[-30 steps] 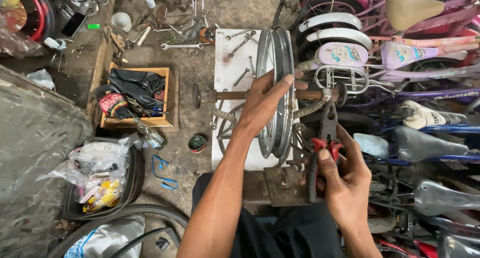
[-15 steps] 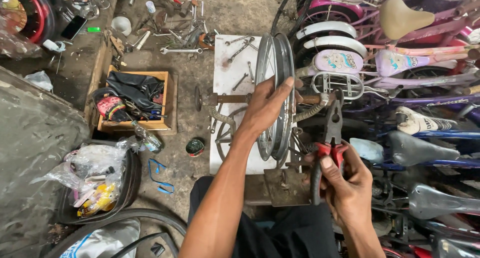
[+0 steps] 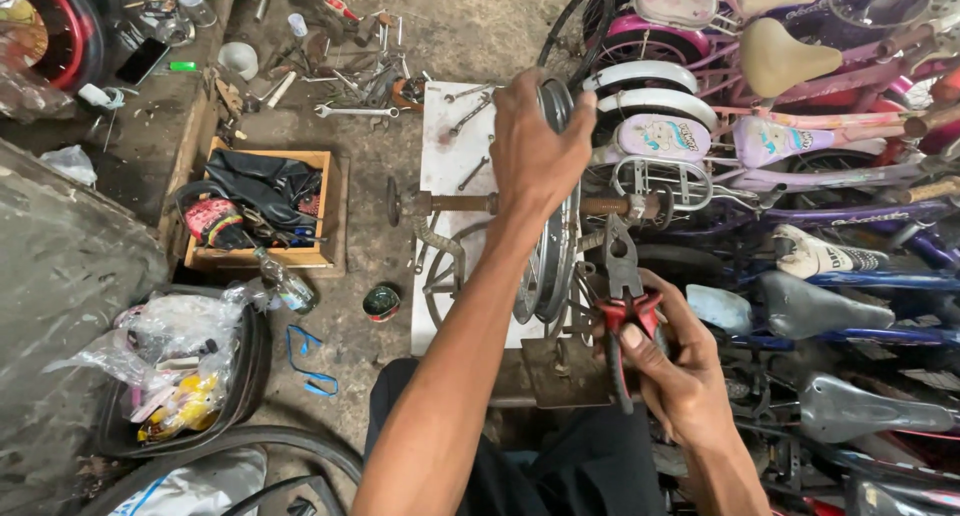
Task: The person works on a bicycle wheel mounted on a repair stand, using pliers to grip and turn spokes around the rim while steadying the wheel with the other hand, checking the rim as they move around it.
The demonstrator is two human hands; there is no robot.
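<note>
A bare metal bicycle wheel rim (image 3: 553,276) stands upright on a threaded axle (image 3: 460,204) in a truing stand. My left hand (image 3: 535,146) grips the top of the rim from above. My right hand (image 3: 670,361) holds red-handled pliers (image 3: 625,296), jaws pointing up toward the right end of the axle beside the rim. A white board (image 3: 445,156) with a few wrenches lies under the stand.
A wooden box (image 3: 262,216) of cloth and tools sits to the left, with a bottle and a small tin near it. Loose wrenches litter the floor above. Several children's bicycles (image 3: 780,156) crowd the right side. A tyre holding plastic bags (image 3: 175,361) lies at lower left.
My left hand has slid from the rim's side up to its top. The right hand with the pliers has stayed close to the axle end.
</note>
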